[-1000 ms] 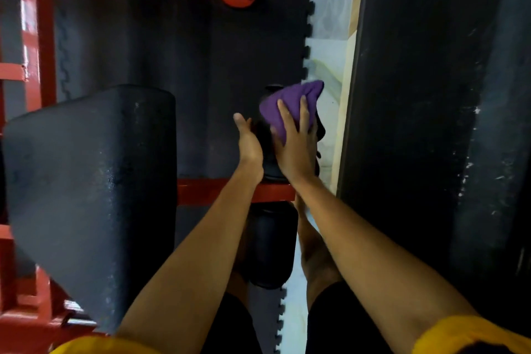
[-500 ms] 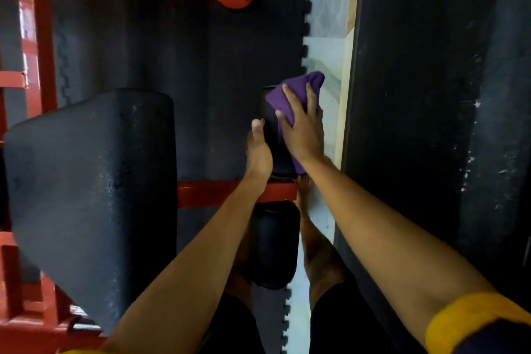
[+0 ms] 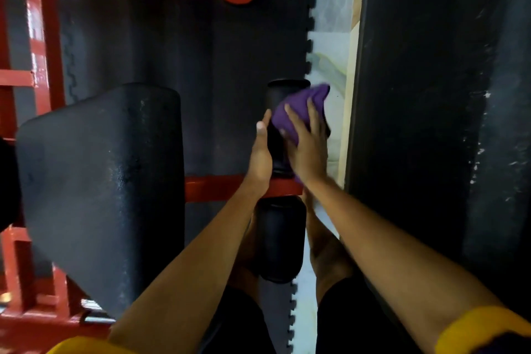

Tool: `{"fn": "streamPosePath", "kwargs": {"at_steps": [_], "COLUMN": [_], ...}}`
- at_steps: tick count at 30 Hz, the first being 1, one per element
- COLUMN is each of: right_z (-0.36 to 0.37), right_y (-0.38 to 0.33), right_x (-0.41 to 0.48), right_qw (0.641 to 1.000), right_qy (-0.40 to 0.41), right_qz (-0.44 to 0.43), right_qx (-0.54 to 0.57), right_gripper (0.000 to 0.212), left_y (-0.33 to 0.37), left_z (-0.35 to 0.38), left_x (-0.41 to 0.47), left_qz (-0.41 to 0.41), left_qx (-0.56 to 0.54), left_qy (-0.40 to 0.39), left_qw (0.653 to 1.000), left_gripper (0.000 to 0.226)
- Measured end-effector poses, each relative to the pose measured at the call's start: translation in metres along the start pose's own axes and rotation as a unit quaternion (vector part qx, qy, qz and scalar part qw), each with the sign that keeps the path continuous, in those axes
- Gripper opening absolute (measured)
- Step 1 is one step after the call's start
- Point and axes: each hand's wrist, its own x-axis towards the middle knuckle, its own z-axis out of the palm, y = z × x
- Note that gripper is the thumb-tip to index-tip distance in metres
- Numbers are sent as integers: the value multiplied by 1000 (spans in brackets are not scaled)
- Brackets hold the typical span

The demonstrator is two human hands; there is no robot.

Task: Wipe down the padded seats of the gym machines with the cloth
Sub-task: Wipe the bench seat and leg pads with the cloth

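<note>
Pressing a bunched purple cloth [image 3: 297,108] onto the upper roller pad [image 3: 280,92], the right hand [image 3: 309,154] lies over the pad's right side with its fingers [image 3: 314,115] spread apart and laid across the fabric; a small corner of the cloth shows below the wrist. The left hand [image 3: 260,159] rests against the left side of the same black cylindrical pad, its thumb straight and pointing up along the pad, while its other fingers are hidden behind the pad, so whether they curl round it cannot be told. Just below both wrists a red crossbar [image 3: 212,188] runs sideways, and under it sits a second, lower roller pad [image 3: 280,241] in line with the first. To the left, well apart from the hands, a large black padded seat [image 3: 100,181] is mounted on the red machine frame [image 3: 43,37], its surface lightly speckled. Black interlocking floor mat [image 3: 186,52] lies beneath the machine, meeting a strip of pale marbled floor [image 3: 330,23] beside a dark wall [image 3: 416,95] on the right. Yellow sleeve cuffs [image 3: 482,330] show at the bottom edge, and the person's bare feet stand on either side of the lower pad.
</note>
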Motion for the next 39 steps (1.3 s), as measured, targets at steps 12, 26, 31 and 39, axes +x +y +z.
{"fn": "streamPosePath", "kwargs": {"at_steps": [12,26,31,39], "right_z": [12,7,0,-31], "right_y": [10,-19,-24,-93], "right_x": [-95,-35,-82,-101], "right_qw": [999,998,994,995], "right_qy": [-53,-1,-71,-36], "right_qz": [5,46,73,87], "right_qx": [-3,-49,-35,33], "right_gripper": [63,69,68,60], "left_y": [9,16,20,41], "left_z": [5,-30,-51,-87], "left_x": [25,-7,-41,-111], "left_qz": [-101,-66,-65,-35], "left_qx": [-20,118,114,157], "left_qy": [29,-62,-42,-30], "left_qw": [994,989,990,987], "left_gripper": [63,63,62,64]}}
